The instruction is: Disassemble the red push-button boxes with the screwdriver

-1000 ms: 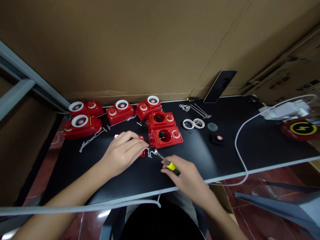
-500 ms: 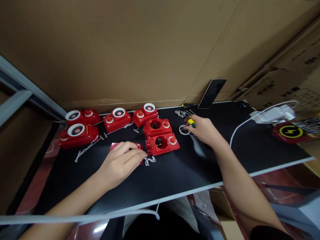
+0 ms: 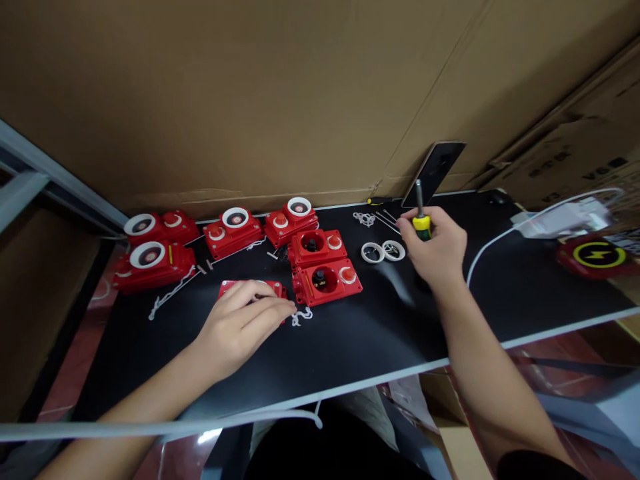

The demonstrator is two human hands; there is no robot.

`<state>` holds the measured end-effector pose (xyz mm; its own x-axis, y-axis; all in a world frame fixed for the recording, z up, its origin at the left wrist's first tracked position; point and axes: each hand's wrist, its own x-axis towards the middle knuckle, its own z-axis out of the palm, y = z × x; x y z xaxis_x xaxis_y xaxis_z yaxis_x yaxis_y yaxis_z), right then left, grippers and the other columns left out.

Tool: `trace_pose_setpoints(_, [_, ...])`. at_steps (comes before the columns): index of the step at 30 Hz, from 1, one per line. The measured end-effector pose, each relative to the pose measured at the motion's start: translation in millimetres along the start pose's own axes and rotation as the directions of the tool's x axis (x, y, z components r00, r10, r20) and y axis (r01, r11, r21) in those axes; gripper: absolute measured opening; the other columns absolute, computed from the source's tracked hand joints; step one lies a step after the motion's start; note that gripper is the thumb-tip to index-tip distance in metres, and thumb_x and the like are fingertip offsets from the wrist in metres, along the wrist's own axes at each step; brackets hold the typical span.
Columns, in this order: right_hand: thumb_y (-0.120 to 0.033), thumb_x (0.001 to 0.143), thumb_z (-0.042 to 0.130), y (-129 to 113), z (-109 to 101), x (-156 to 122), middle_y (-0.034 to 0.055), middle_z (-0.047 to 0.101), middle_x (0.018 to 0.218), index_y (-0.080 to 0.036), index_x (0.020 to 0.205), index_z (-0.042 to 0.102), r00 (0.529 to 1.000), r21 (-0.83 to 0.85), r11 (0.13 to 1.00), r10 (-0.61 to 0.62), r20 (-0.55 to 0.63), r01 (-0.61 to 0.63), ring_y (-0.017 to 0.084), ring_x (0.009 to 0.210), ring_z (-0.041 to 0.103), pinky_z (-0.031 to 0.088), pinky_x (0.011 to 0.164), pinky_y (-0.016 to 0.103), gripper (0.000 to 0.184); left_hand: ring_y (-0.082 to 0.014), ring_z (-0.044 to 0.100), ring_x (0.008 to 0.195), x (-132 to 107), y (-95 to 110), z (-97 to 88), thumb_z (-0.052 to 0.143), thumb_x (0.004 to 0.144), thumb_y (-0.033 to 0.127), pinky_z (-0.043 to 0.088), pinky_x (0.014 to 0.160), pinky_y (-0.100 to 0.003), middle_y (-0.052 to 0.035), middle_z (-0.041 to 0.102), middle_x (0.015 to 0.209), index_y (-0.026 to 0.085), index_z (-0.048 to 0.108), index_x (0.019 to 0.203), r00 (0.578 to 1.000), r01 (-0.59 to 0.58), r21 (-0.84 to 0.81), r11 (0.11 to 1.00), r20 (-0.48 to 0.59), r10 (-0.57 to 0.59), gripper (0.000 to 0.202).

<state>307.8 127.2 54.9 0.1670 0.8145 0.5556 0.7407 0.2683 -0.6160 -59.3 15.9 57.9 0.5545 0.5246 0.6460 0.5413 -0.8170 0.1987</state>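
My left hand (image 3: pixel 240 323) lies curled over a flat red plastic part (image 3: pixel 231 288) on the black table (image 3: pixel 350 347), fingers pressed on it. Just right of it lie a small white cord tangle (image 3: pixel 301 316) and two open red housings (image 3: pixel 325 267). My right hand (image 3: pixel 437 250) is closed round a screwdriver with a yellow and green handle (image 3: pixel 421 225), its metal shaft pointing up. That hand hovers at the back right, beside two white rings (image 3: pixel 383 251) and thin metal pins (image 3: pixel 387 220).
Several assembled red units with white rings (image 3: pixel 200 237) line the back left. A phone (image 3: pixel 434 172) leans on the cardboard wall. A white cable (image 3: pixel 487 250) runs to a white adapter (image 3: pixel 560 220); a red disc with a lightning sign (image 3: pixel 597 255) sits far right.
My right hand carried the screwdriver from near the cord tangle at the front to the back right, past the white rings, and turned it upright. My left hand stayed on the red part.
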Motion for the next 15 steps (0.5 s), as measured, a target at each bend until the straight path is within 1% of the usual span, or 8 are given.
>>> trace_pose_setpoints(1, [-0.033,0.098,0.069,-7.4,-3.0,-2.7,0.0057,0.081,0.090,-0.024,0.099,0.072,1.000,0.045,0.999,-0.001,-0.006,0.001,0.024,0.084,0.077,0.059,0.083,0.037,0.009,-0.0212,0.071,0.097,0.4,-0.3,0.6,0.077,0.103,0.006,0.060,0.086,-0.034,-0.0038,0.087,0.106,0.018,0.074,0.121,1.000,0.011,-0.019,1.000,-0.019,-0.012,0.022])
trace_pose_setpoints(3, [-0.034,0.098,0.070,-27.8,-10.4,-13.8,0.0044,0.081,0.089,-0.024,0.100,0.071,0.998,0.132,0.991,-0.032,0.046,0.026,0.022,0.081,0.077,0.059,0.079,0.035,0.010,-0.0205,0.070,0.095,1.3,-0.6,1.4,0.080,0.100,0.007,0.061,0.086,-0.033,-0.0029,0.087,0.102,0.019,0.075,0.119,0.998,0.032,-0.077,0.997,-0.047,-0.036,0.023])
trace_pose_setpoints(5, [-0.033,0.097,0.075,-53.8,-17.0,-33.4,0.0028,0.082,0.090,-0.024,0.100,0.073,0.978,0.208,0.975,-0.114,0.174,0.076,0.020,0.078,0.076,0.059,0.075,0.032,0.010,-0.0200,0.069,0.094,2.7,0.4,1.1,0.081,0.100,0.007,0.062,0.086,-0.032,-0.0023,0.087,0.099,0.020,0.075,0.117,0.996,0.056,-0.138,0.989,-0.066,-0.065,0.023])
trace_pose_setpoints(7, [-0.028,0.098,0.076,-80.1,-18.4,-59.8,0.0028,0.084,0.098,-0.024,0.103,0.076,0.921,0.303,0.949,-0.193,0.339,0.087,0.020,0.085,0.079,0.061,0.078,0.030,0.006,-0.0195,0.069,0.092,4.5,2.9,0.0,0.082,0.099,0.007,0.062,0.085,-0.031,-0.0017,0.087,0.098,0.021,0.076,0.114,0.993,0.078,-0.190,0.979,-0.077,-0.094,0.021])
trace_pose_setpoints(9, [-0.029,0.097,0.081,-101.1,-12.2,-87.6,0.0061,0.086,0.118,-0.024,0.121,0.074,0.861,0.411,0.912,-0.220,0.459,0.014,0.023,0.105,0.083,0.064,0.090,0.033,0.025,-0.0191,0.069,0.092,6.2,6.3,-0.9,0.083,0.098,0.007,0.061,0.084,-0.031,-0.0014,0.087,0.099,0.022,0.077,0.113,0.990,0.090,-0.239,0.967,-0.086,-0.113,0.022])
trace_pose_setpoints(11, [-0.030,0.095,0.085,-114.4,-0.2,-111.1,0.0082,0.086,0.126,-0.023,0.128,0.071,0.828,0.463,0.883,-0.201,0.524,-0.079,0.024,0.111,0.084,0.065,0.096,0.034,0.036,-0.0188,0.070,0.093,7.1,9.3,-1.1,0.084,0.096,0.005,0.061,0.084,-0.031,-0.0010,0.088,0.100,0.023,0.078,0.112,0.988,0.092,-0.280,0.956,-0.095,-0.122,0.024])
trace_pose_setpoints(13, [-0.030,0.093,0.086,-121.3,12.4,-127.2,0.0073,0.087,0.122,-0.022,0.125,0.071,0.827,0.501,0.851,-0.164,0.537,-0.156,0.023,0.107,0.085,0.065,0.096,0.034,0.036,-0.0184,0.072,0.092,7.2,11.0,-1.0,0.085,0.095,0.004,0.060,0.085,-0.032,-0.0005,0.088,0.101,0.023,0.077,0.111,0.987,0.084,-0.302,0.950,-0.106,-0.122,0.025])
trace_pose_setpoints(15, [-0.030,0.094,0.084,-124.9,20.7,-136.1,0.0047,0.088,0.111,-0.022,0.115,0.072,0.840,0.536,0.815,-0.121,0.529,-0.220,0.021,0.099,0.085,0.066,0.093,0.032,0.026,-0.0180,0.074,0.091,7.1,11.2,-1.5,0.084,0.095,0.003,0.060,0.086,-0.033,-0.0003,0.088,0.100,0.023,0.077,0.110,0.987,0.080,-0.307,0.948,-0.112,-0.119,0.026])
